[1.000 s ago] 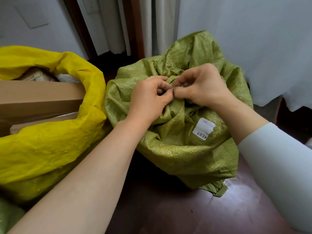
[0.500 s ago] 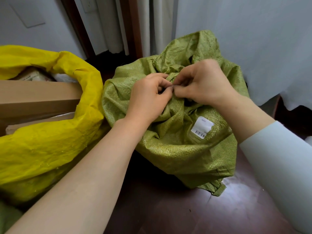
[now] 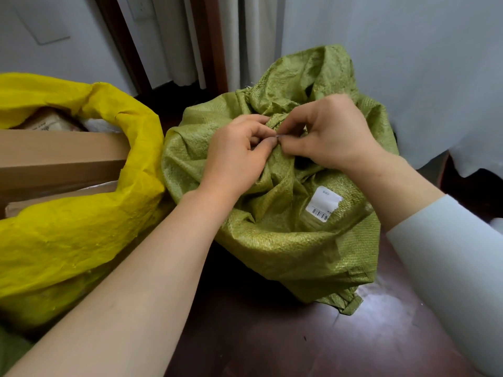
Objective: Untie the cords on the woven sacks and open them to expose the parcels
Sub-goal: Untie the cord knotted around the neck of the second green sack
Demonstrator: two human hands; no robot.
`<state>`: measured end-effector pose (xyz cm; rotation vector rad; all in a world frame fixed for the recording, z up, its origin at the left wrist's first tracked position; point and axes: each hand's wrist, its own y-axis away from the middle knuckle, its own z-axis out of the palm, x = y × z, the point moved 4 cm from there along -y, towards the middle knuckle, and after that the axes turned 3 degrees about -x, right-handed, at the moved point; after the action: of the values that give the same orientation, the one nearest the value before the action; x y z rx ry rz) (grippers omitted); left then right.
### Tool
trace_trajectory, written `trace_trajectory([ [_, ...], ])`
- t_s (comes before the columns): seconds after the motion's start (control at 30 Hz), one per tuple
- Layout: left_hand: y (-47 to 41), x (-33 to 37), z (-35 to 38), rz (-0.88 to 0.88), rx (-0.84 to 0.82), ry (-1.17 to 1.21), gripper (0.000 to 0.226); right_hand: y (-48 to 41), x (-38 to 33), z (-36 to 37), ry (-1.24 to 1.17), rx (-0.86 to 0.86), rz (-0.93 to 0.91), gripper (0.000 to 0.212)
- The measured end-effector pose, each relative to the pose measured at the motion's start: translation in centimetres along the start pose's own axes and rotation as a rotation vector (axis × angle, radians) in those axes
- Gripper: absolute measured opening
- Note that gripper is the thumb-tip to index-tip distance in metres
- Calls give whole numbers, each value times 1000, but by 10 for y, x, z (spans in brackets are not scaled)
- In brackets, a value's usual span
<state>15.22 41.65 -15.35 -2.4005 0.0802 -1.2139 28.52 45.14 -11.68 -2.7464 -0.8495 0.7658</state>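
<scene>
Two hands busy: our left hand and right hand meet fingertip to fingertip, fingers curled, both pinching bunched neck of green sack on dark floor. Cord too small to make out; we judge knot not yet free. Sack mouth gathered shut, parcels hidden, white label on its side. Just left, yellow sack gapes open, cardboard box exposed. We reckon one sack done; this one left: loosen cord, spread mouth.
</scene>
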Motion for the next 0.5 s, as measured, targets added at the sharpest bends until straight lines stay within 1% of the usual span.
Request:
trace_trajectory([
  [0.1, 0, 0, -1, -56, 33, 133, 9, -1, 11, 6, -529, 28, 157, 6],
  [0.13, 0, 0, -1, -61, 33, 150, 11, 0, 14, 8, -621, 33, 187, 7],
  [0.17, 0, -1, -1, -64, 25, 155, 11, 0, 16, 9, -642, 27, 193, 8],
  [0.23, 0, -3, -3, -70, -1, 135, 7, 0, 15, 6, -559, -22, 149, 10],
  [0.33, -1, -2, -3, -33, -30, 53, 9, -2, 12, -1, -332, -73, 56, 18],
  [0.43, -1, 1, 0, 25, -25, 2, 8, -2, 11, -2, -167, -28, 7, 12],
  [0.5, -1, 0, 2, 11, 4, 29, 6, -2, 13, 0, -191, 10, 19, 8],
])
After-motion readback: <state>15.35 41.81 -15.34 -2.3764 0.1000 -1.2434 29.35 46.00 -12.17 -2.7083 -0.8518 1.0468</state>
